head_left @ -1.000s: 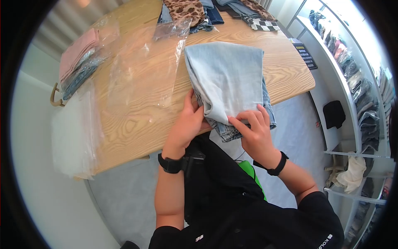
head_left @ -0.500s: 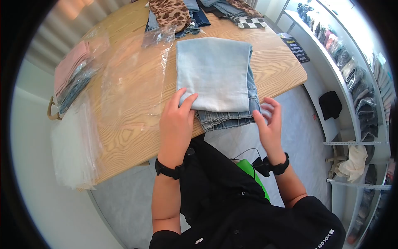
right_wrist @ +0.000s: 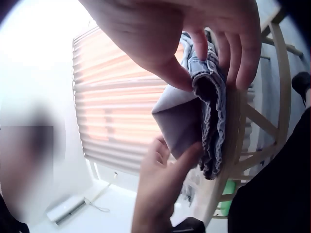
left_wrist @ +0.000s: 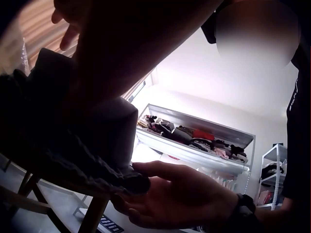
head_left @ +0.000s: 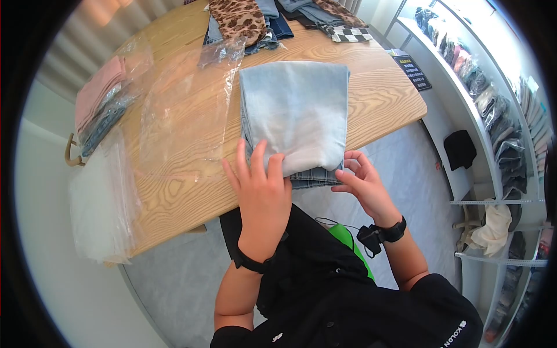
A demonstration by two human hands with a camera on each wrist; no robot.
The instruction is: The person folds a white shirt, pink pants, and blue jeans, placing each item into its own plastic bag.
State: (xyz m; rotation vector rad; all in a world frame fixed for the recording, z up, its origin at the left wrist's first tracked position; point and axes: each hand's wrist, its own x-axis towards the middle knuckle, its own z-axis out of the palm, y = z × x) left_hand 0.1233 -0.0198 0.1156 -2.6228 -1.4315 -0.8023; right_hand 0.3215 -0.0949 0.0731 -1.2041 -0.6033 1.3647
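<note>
A folded pair of light blue jeans [head_left: 299, 110] lies at the table's near edge, its pale leg folded over the darker waistband [head_left: 316, 177]. My left hand [head_left: 262, 191] is at the near left corner, fingers spread over the pale leg end. In the right wrist view, the left thumb [right_wrist: 190, 155] lies on the flap's inner side, with fingers on its outer side, pinching it. My right hand [head_left: 365, 185] grips the near right corner, thumb and fingers on opposite sides of the waistband. The flap bulges slightly off the layers beneath.
A clear plastic bag [head_left: 185, 110] lies flat left of the jeans. Further left are bagged pink clothes [head_left: 100, 93] and a stack of clear bags [head_left: 101, 197]. Leopard-print cloth [head_left: 238, 20] and more denim lie at the back. Shelves [head_left: 493, 116] of clothes stand on the right.
The right hand has let go of the flap and now grips the waistband corner. The left hand has moved from the left side to the near edge. The jeans have shifted slightly left.
</note>
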